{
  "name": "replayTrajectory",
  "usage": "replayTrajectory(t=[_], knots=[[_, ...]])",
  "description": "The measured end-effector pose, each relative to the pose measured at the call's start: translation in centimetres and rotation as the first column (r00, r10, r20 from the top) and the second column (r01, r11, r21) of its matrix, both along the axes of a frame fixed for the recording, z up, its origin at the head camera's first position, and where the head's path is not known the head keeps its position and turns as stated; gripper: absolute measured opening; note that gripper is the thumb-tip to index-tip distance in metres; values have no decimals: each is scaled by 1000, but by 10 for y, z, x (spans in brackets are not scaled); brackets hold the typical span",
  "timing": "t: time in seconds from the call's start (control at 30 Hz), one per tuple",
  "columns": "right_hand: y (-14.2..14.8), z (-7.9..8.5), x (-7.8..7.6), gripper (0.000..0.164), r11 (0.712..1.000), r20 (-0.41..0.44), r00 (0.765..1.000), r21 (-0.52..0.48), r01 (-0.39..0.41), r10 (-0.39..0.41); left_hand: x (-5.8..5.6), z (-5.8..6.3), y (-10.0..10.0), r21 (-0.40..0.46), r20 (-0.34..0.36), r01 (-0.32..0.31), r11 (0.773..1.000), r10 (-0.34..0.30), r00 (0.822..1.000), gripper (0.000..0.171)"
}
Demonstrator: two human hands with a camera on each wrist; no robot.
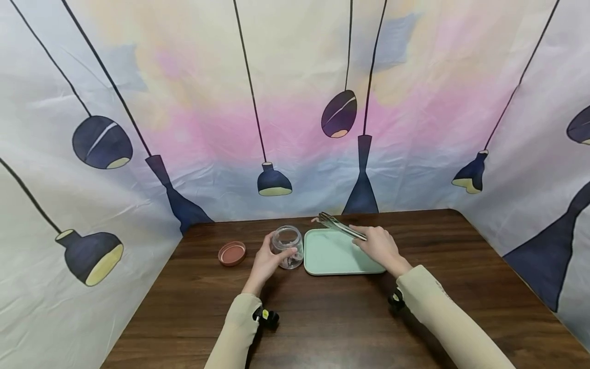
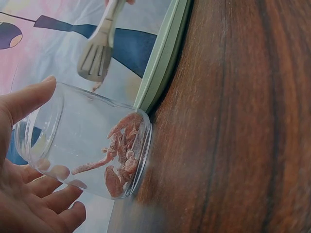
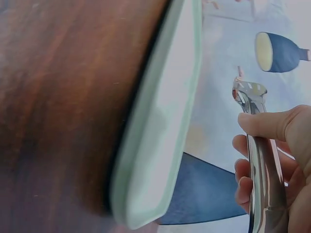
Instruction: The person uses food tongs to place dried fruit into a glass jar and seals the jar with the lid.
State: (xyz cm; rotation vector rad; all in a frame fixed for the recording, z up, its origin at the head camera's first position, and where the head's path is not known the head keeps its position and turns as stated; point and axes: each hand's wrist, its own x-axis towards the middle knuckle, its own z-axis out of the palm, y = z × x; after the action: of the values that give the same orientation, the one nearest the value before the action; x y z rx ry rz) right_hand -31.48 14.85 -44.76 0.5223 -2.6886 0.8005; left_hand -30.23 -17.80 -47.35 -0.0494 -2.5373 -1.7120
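Observation:
My left hand [image 1: 266,260] holds a clear jar [image 1: 290,252] by its sides, thumb on one side and fingers on the other. The jar stands upright on the table, its mouth uncovered. Several reddish dried strips [image 2: 125,153], whose kind I cannot tell, lie at its bottom in the left wrist view. In my right hand [image 1: 379,246] are metal tongs [image 1: 343,227], gripped by the handles above the tray. A small reddish strip [image 3: 240,73] sticks out of the tongs' slotted tips. Those tips are above the tray's far left corner, beyond the jar.
A pale green tray [image 1: 341,259] lies just right of the jar, with no food visible on it. Left of my left hand is a round reddish-brown lid [image 1: 232,253]. The dark wooden table [image 1: 322,323] ends at a cloth [image 1: 221,189] printed with lamps.

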Motion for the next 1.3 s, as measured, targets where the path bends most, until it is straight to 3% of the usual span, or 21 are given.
replayTrajectory(t=[0.23, 0.43, 0.93, 1.3], knots=[[-2, 2, 6, 45, 1000, -23, 1000, -5, -16, 16, 5, -9, -1, 2, 3, 1, 1000, -1, 1000, 92], [-4, 5, 6, 45, 1000, -49, 999, 2, -21, 21, 6, -10, -2, 13, -3, -1, 1000, 1, 1000, 90], [-3, -11, 0, 52, 999, 136, 991, 48, 11, -17, -2, 1, 0, 3, -15, 4, 1000, -4, 1000, 91], [-6, -21, -3, 49, 997, 160, 987, 72, 7, -19, 0, 0, 0, 6, -9, 3, 1000, -3, 1000, 92]])
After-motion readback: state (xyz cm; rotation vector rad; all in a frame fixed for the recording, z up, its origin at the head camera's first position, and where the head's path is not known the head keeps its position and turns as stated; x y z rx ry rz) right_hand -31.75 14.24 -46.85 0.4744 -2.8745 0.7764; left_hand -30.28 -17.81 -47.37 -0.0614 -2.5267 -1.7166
